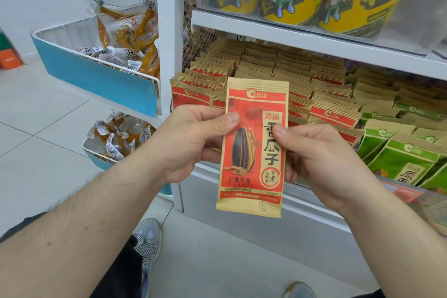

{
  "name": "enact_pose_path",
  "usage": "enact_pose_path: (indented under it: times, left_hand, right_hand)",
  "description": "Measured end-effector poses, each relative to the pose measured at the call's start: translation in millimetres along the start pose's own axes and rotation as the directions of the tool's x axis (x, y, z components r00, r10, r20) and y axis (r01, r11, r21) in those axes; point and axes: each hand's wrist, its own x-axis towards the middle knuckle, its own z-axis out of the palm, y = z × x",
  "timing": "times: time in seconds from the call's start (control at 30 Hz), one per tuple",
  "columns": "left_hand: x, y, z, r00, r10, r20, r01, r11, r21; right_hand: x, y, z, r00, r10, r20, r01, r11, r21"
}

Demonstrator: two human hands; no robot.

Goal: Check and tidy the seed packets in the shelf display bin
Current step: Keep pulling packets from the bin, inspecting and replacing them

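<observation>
A slip to the floor was judged possible, since the red seed packet (252,147), held upright just in front of the display bin (278,84), was only pinched at its side edges by the left hand (191,143) and right hand (321,164), fingers curled.

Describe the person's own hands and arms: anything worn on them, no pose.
Both forearms are bare, with no sleeves in view. The left hand and right hand wear no gloves, and no rings, watch or bracelet show. The forearms are hairy, and the thumbnails are short and unpainted.
</observation>
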Motion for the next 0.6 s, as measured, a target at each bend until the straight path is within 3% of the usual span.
enact_pose_path:
  times: [0.2,0.37,0.6]
  left_hand:
    - [2,0,-1,0.998,-0.006,-0.070,0.004,0.999,-0.033]
    - [-2,3,-2,0.994,-0.064,0.084,0.064,0.998,-0.002]
    - [-1,2,-3,0.991,-0.068,0.114,0.074,0.996,-0.055]
  right_hand:
    - [-2,-1,-6,0.982,0.099,0.161,-0.087,0.993,-0.083]
    - [-1,-1,-7,0.989,0.082,0.119,-0.087,0.995,0.038]
    - [2,1,-10,0.983,0.088,0.162,-0.108,0.987,0.118]
